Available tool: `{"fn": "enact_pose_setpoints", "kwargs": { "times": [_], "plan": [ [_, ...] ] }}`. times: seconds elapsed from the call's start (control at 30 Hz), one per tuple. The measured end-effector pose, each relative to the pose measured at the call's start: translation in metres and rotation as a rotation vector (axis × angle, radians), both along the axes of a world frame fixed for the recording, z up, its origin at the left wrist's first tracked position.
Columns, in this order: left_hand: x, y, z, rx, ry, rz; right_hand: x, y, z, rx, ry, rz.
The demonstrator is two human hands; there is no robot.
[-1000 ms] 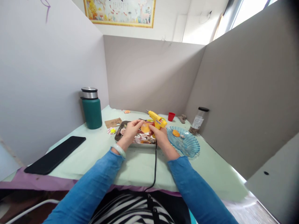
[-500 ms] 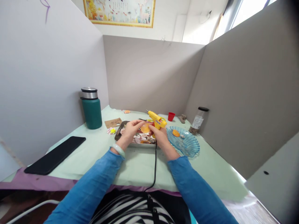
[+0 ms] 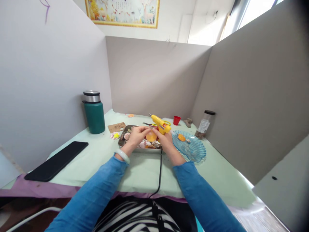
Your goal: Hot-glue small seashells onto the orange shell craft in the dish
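Observation:
Over the metal tray (image 3: 120,143) of shells, my left hand (image 3: 136,137) pinches an orange shell (image 3: 151,136) between thumb and fingers. My right hand (image 3: 166,141) is wrapped round the handle of a yellow glue gun (image 3: 159,123), its nozzle pointing up and to the left. The right thumb also touches the shell's upper edge, close to the left fingertips. A black cord (image 3: 160,174) runs from the glue gun down toward my lap. Parts of the gun's handle are hidden by my right hand.
Right of the tray sits a blue glass plate (image 3: 195,149) with another orange shell (image 3: 181,138). A red cup (image 3: 176,120), scissors (image 3: 166,122) and a lidded jar (image 3: 204,125) stand or lie behind. At left are a green bottle (image 3: 94,116), cardboard (image 3: 117,127) and a black phone (image 3: 58,160).
The orange shell has turned and dropped slightly, and my fingertips have drawn together at its upper edge. The glue gun has shifted a little to the left.

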State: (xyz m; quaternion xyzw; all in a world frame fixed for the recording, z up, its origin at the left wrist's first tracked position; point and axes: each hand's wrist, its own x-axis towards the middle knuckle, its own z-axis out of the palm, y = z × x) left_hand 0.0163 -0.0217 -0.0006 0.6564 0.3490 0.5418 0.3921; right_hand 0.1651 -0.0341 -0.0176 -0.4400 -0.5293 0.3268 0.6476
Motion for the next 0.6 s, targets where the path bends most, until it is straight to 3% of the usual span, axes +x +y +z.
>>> {"fn": "enact_pose_setpoints", "kwargs": {
  "times": [0.33,0.6],
  "plan": [
    [0.0017,-0.0026,0.0017,0.058,0.003,-0.042,-0.0012,0.006,-0.0061,0.087,0.035,-0.075],
    [0.004,-0.0058,0.0002,-0.072,-0.081,-0.296,-0.0036,0.0078,-0.0052,0.077,0.148,-0.063]
  ]
}}
